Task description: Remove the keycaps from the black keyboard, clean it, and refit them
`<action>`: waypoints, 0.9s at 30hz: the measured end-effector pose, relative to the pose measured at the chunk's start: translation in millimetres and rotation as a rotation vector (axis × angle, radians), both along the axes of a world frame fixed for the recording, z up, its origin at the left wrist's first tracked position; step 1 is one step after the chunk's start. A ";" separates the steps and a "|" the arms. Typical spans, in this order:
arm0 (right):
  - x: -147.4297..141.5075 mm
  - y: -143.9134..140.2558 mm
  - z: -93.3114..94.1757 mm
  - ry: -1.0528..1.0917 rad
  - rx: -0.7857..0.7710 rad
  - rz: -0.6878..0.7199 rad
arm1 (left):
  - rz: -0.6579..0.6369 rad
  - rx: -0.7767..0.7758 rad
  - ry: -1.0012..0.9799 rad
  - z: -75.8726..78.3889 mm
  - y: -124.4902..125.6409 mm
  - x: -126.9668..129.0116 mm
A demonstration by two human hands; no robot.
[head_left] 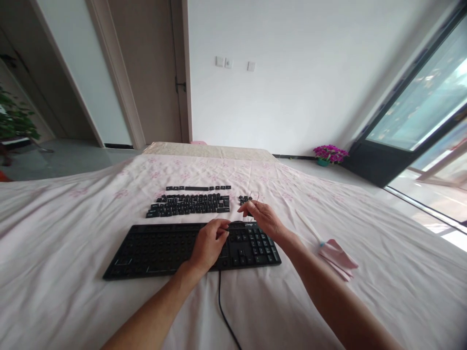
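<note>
Black keyboard, stripped across its left and middle, under two bare hands

A thin, smooth black cable (220, 291) curves over the creased pale pink cloth (73, 243) and meets the near edge of the keyboard (156, 248). This is a long, dark rectangle of matte plastic, lying flat and slightly skewed; its left and middle field is bare of caps, showing rows of small dark mounts, while square keys with pale markings fill the number pad at the right end.

The left hand (210, 243) is over the keyboard's middle, fingers curled, thumb drawn in; I cannot tell whether they pinch anything. The right hand (265, 217), above the far right edge, is clamped on a wire tool (259, 196), a slender metal loop rising past the fingers. Well to its right lies a folded pink fabric piece (339, 260) on a slim white stick (306, 222).

Just beyond the keyboard, loose black keycaps (189, 204) sit in tight rows, with a long bar (196, 188) in the farthest row and a small cluster (243, 200) apart at right.

Farther off are magenta blooms (330, 153) in a green pot (323, 162), a flat brown door (153, 58) and a smooth white wall (292, 107).
</note>
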State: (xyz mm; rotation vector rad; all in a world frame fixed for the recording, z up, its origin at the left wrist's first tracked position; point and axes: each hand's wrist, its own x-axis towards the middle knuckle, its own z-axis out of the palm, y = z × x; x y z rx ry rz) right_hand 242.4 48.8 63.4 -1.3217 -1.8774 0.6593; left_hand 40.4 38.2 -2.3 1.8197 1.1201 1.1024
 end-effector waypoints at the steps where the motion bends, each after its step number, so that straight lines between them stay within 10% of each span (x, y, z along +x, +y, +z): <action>1: -1.4 -7.1 -1.0 0.032 -0.030 0.019 | -0.006 0.011 0.003 -0.1 -0.4 0.0; 9: -1.7 -25.7 -12.1 0.171 -0.224 0.173 | -0.036 0.067 0.090 4.5 -4.2 0.8; 27: -13.3 -27.3 -11.6 0.006 -0.085 0.218 | -0.074 0.062 0.358 6.2 -4.6 4.9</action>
